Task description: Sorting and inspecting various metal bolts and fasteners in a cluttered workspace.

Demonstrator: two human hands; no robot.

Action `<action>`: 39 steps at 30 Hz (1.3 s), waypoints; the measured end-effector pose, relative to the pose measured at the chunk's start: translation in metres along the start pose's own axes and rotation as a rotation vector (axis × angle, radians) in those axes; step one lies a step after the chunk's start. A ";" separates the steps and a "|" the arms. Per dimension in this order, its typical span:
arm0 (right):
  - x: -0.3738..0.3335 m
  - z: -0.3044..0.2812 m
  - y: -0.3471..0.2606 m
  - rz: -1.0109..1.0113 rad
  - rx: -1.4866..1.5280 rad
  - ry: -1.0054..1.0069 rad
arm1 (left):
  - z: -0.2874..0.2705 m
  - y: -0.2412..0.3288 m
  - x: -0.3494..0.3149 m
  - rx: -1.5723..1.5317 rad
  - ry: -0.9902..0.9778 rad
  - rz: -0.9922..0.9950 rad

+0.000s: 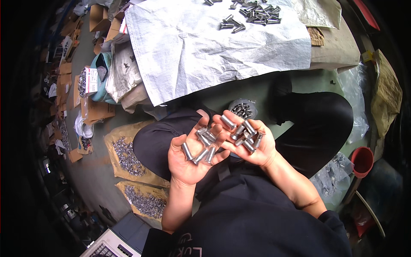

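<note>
Both of my hands lie palm up side by side over my lap, each cupping several shiny metal rivets with flared, flat heads. In my left hand [182, 168], loosely curled, the rivets [187, 151] lie across the palm and fingers. My right hand [264, 155] holds a tighter cluster of rivets [249, 127] on its palm and fingers, and the fingertips of the two hands come close together. Just beyond them, a small clear tub [253, 105] on the floor contains more metal pieces. A loose pile of similar rivets [261, 15] rests on the white woven sheet [180, 55] ahead.
My crossed legs [321, 111] flank the tub. At left, brown sheets [112, 138] on the floor bear heaps of small metal parts, with cardboard boxes [98, 110] beyond. A red bucket [363, 158] and clear plastic bags [329, 180] stand at right. A keyboard [102, 250] is at lower left.
</note>
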State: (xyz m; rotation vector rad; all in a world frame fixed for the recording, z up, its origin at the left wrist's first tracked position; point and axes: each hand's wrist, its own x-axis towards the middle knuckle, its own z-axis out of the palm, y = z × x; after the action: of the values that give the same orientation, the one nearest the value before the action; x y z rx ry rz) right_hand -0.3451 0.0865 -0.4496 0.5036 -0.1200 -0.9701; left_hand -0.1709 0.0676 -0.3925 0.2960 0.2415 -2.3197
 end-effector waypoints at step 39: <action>-0.030 -0.027 -0.035 -0.619 -0.646 0.525 | -0.071 -0.050 0.053 0.341 0.747 -0.149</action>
State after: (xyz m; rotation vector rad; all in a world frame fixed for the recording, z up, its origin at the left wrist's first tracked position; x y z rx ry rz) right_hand -0.3799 0.1042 -0.4852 0.1725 0.8440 -1.3631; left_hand -0.2335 0.0848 -0.4713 1.3562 0.2309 -2.2909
